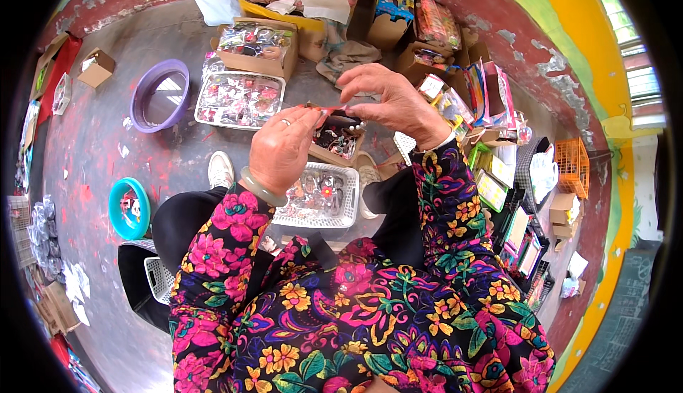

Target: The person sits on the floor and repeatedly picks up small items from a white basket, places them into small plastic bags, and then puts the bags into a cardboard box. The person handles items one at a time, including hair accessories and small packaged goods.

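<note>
A small red item point(331, 110) is pinched in the left hand point(282, 147). At the right hand point(400, 105), grip cannot be determined.

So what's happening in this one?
Someone in a floral top is handling a small reddish item out in front of them. The left hand pinches it; the right hand is close beside it, though whether it grips is hard to tell. Below, a white basket of packaged items sits between the feet, with two tubs off to the left.
</note>
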`<state>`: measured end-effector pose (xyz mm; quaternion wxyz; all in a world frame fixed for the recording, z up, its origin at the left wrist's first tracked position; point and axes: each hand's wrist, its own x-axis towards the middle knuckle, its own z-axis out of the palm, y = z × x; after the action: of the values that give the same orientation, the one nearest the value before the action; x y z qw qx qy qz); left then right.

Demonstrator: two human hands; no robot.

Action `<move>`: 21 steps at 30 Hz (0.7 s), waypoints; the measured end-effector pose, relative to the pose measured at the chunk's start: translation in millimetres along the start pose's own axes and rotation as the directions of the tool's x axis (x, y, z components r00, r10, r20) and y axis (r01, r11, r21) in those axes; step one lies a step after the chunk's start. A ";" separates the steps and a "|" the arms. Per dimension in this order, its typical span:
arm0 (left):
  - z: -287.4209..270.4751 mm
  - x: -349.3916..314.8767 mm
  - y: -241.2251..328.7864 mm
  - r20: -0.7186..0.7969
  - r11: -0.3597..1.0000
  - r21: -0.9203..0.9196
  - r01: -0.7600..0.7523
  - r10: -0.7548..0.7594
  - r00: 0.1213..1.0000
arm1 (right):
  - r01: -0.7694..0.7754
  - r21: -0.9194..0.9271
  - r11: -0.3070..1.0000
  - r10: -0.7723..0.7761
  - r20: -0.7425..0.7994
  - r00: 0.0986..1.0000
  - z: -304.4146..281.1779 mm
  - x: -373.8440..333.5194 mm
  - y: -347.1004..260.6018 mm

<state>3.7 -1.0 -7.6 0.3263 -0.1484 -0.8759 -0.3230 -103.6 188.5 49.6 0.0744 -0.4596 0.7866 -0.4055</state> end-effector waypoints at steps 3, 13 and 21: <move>-1.6 1.4 4.4 0.019 1.000 -0.020 0.016 -0.015 1.000 | 0.010 0.015 1.000 -0.010 -0.005 1.000 1.6 1.1 1.8; -1.3 0.7 4.5 0.003 0.995 -0.083 0.053 -0.053 0.999 | 0.007 0.132 0.991 -0.008 0.002 1.000 -3.5 2.5 -12.6; -4.0 1.3 7.0 0.023 0.986 -0.161 0.031 -0.028 0.999 | -0.053 0.370 0.927 0.092 -0.088 0.992 -2.1 2.7 -0.2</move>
<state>7.9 1.7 -1.2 0.2992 -0.1646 -0.8523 -0.3961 -106.0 187.5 51.9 0.1331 -0.3864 0.7163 -0.5656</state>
